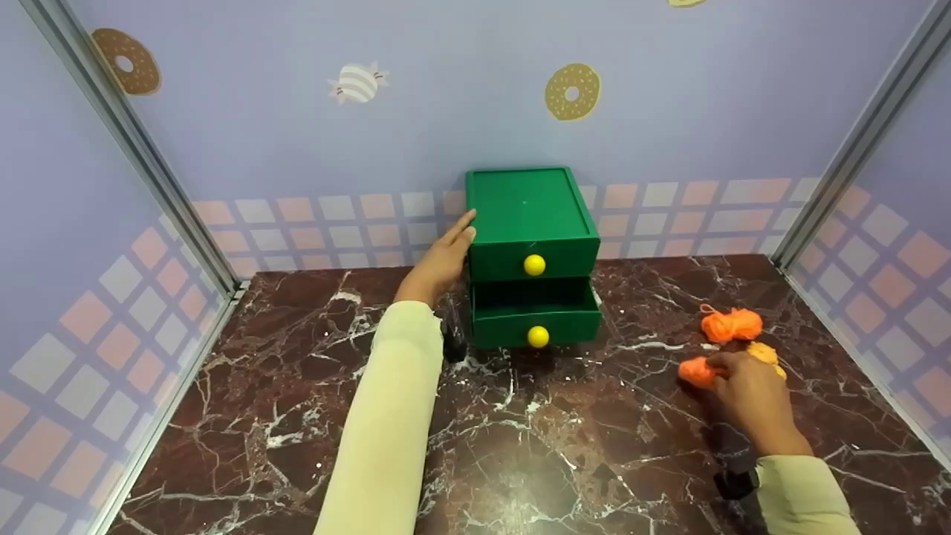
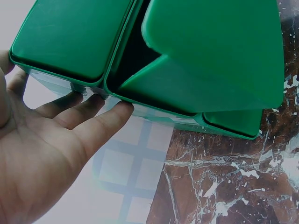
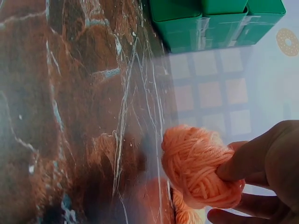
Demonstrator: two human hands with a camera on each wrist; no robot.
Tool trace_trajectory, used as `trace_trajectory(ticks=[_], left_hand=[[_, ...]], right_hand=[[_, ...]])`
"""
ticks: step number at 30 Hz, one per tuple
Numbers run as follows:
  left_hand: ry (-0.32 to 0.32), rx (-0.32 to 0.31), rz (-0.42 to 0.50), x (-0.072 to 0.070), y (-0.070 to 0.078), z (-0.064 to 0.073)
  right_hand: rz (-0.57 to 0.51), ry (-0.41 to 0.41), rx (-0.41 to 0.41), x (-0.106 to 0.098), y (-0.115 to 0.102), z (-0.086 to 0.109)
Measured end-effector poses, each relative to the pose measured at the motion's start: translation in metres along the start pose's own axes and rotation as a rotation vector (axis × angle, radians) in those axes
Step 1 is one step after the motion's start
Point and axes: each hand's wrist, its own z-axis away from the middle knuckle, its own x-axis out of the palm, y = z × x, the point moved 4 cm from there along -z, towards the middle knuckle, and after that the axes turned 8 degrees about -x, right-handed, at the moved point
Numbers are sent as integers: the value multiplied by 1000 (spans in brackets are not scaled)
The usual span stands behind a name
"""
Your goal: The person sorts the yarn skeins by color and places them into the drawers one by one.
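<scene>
A green drawer cabinet [image 1: 524, 204] stands against the back wall, its middle drawer [image 1: 501, 331] pulled out and the top one closed. My left hand [image 1: 438, 266] rests along the cabinet's left side; the left wrist view shows its fingers [image 2: 105, 123] stretched out against that side. At the right, my right hand [image 1: 758, 401] pinches a coral-orange yarn ball [image 3: 194, 165] between thumb and fingers. Just behind that hand lie a brighter orange yarn bundle [image 1: 732, 325] and a yellow-orange yarn ball [image 1: 763, 354], the latter partly hidden by the hand.
Both visible drawers carry round yellow knobs [image 1: 538, 337]. A dark red marbled tabletop [image 1: 297, 416] runs up to lilac panels printed with sweets and squares. Metal corner posts [image 1: 854, 134] stand at both sides. Clear tape strips [image 3: 240, 32] run along the cabinet's side.
</scene>
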Motion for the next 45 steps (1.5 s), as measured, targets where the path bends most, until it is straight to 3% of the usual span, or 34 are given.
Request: trace_trajectory(ticks=[10,18,30,45], left_hand=[[10,9,-19,0,11,-3],[49,35,-1,-2,19,-5],[19,27,77,2,12,-2],[22,2,34,5,4,1]], right_hand=[[-48,161,-54,-11,-16,-9],[-87,196,-87,-18,-36,-25],[-117,297,-187,-21,-59,-44],[-191,372,-179,-16,-75,-55]])
